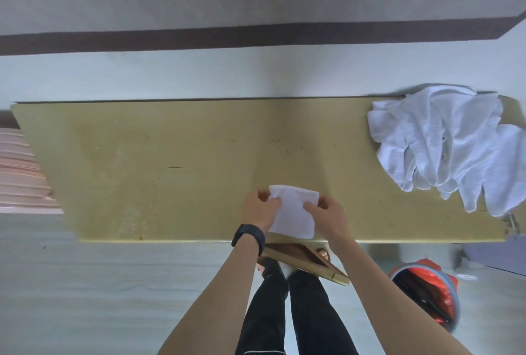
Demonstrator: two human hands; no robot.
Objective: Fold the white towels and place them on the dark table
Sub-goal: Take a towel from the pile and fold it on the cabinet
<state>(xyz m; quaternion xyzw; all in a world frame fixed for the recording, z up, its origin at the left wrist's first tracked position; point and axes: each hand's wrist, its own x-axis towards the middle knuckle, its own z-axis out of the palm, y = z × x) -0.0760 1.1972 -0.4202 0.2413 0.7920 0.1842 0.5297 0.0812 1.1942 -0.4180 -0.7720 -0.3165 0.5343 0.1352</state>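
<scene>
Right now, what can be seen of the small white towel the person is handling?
The small white towel is soft-looking cloth, folded into a compact rough rectangle with a crumpled upper left corner. It appears to rest on the yellowish table at its near edge. The left hand grips its left side; the right hand pinches its right side.

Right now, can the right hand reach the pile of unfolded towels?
Probably yes: only bare tabletop lies between the right hand and the towel pile, though it must first release the folded towel.
</scene>
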